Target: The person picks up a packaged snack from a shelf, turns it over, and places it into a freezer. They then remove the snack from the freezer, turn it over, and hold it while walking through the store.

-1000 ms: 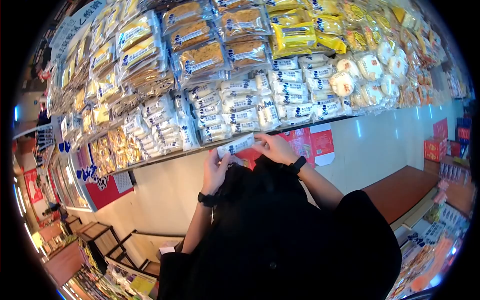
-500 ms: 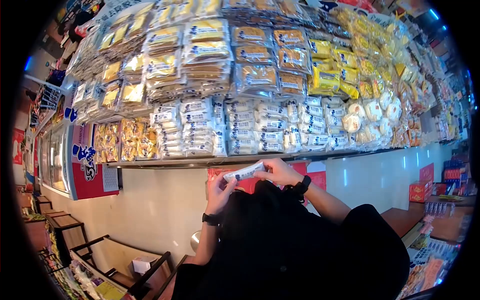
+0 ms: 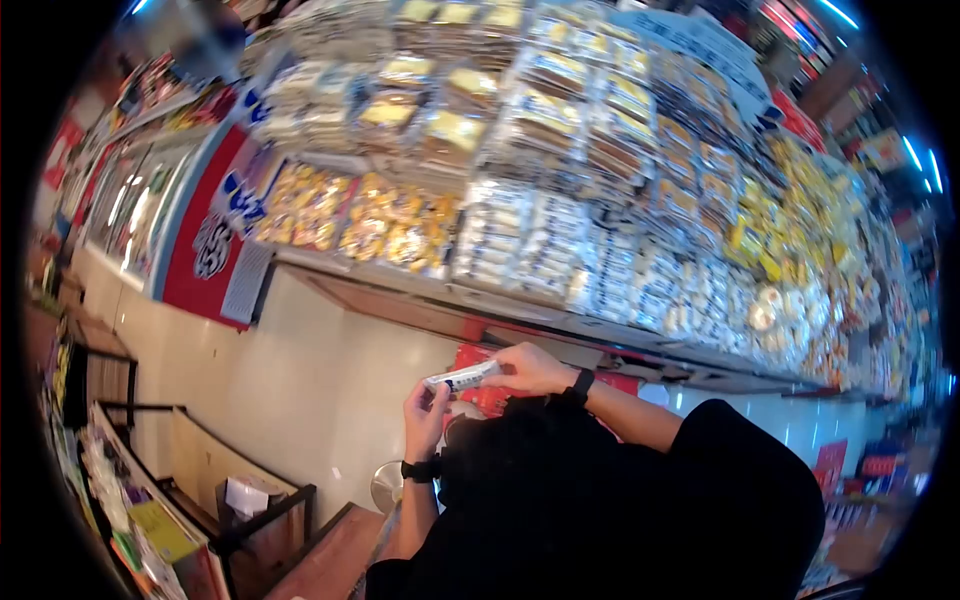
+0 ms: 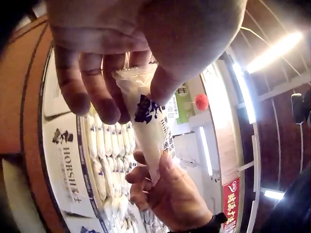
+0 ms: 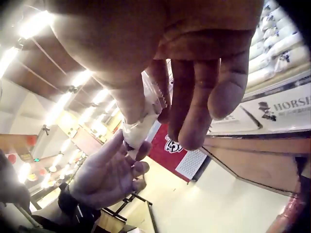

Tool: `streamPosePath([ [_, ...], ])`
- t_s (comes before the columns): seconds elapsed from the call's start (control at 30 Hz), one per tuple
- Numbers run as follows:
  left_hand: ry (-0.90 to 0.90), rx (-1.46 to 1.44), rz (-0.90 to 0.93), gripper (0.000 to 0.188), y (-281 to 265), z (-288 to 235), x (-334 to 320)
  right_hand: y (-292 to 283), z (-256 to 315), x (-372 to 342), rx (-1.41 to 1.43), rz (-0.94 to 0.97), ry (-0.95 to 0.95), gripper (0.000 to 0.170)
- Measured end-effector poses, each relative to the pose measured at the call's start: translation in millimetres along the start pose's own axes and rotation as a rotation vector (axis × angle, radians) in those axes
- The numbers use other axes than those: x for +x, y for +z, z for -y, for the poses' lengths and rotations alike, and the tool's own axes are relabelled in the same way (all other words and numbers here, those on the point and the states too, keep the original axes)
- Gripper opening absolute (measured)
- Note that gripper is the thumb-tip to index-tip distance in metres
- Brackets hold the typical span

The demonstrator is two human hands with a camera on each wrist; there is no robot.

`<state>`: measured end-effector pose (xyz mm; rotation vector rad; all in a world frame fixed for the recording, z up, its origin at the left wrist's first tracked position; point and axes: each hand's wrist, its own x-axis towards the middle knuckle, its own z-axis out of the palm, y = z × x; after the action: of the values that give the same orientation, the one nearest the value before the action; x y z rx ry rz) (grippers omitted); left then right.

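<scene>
A slim white wrapped packet with dark blue print [image 3: 465,377] is held level between both hands, in front of the dark-clothed torso. The left hand [image 3: 424,415] pinches one end between thumb and fingers; the right hand [image 3: 535,370] pinches the other end. In the left wrist view the packet [image 4: 148,121] runs from the left hand [image 4: 126,43] down to the right hand [image 4: 177,194]. The right wrist view shows the crimped wrapper end [image 5: 153,99] at the right hand [image 5: 170,63], with the left hand [image 5: 109,174] beyond.
A long display stand holds rows of white packets [image 3: 495,235], yellow-orange packs [image 3: 400,225] and round white items [image 3: 780,310]. At left stand a glass-fronted case [image 3: 140,210] and a red panel [image 3: 210,250]. A dark-framed rack [image 3: 215,465] is at lower left.
The head view has swung left, so the display stand appears slanted and farther from the hands. Both hands still hold the packet between them.
</scene>
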<state>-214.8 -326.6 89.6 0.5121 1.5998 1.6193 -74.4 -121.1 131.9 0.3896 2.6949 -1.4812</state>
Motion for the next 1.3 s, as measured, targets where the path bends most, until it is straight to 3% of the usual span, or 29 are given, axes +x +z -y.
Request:
streamPosePath([
  [0.23, 0.037, -0.076, -0.243, 0.022, -88.9, -15.1, -30.5, 50.8, 66.2, 80.0, 0.249, 0.096, -0.015, 0.025],
  [0.27, 0.040, -0.095, -0.264, 0.023, -98.8, -14.9, -32.9, 55.5, 79.6, 87.4, 0.357, 0.103, 0.062, 0.032],
  [0.37, 0.060, -0.207, -0.330, 0.025, -127.4, -20.2, -37.6, 71.9, 91.8, 124.0, 0.280, 0.135, -0.045, 0.031],
  [0.53, 0.090, -0.293, -0.512, 0.025, -182.5, -33.4, -39.7, 106.8, 121.2, 195.2, 0.465, 0.361, 0.010, 0.022],
  [0.67, 0.092, -0.278, -0.664, 0.024, -244.6, -37.3, -35.6, 135.1, 164.9, 266.8, 0.463, 0.491, 0.006, 0.023],
  [0.77, 0.082, -0.301, -0.759, 0.021, -296.0, -58.4, -27.9, 174.9, 174.9, 336.6, 0.357, 0.537, -0.145, 0.024],
  [0.9, 0.106, -0.357, -0.880, 0.017, -368.2, -83.4, -25.0, 202.8, 242.8, 413.6, 0.391, 0.567, -0.256, 0.027],
  [1.1, 0.117, -0.322, -1.169, 0.016, -448.7, -113.1, -34.4, 264.1, 305.7, 506.2, 0.326, 0.790, -0.372, 0.027],
  [1.3, 0.161, -0.221, -1.258, 0.015, -531.0, -116.6, -34.9, 310.1, 367.1, 574.2, 0.218, 0.807, -0.474, 0.029],
])
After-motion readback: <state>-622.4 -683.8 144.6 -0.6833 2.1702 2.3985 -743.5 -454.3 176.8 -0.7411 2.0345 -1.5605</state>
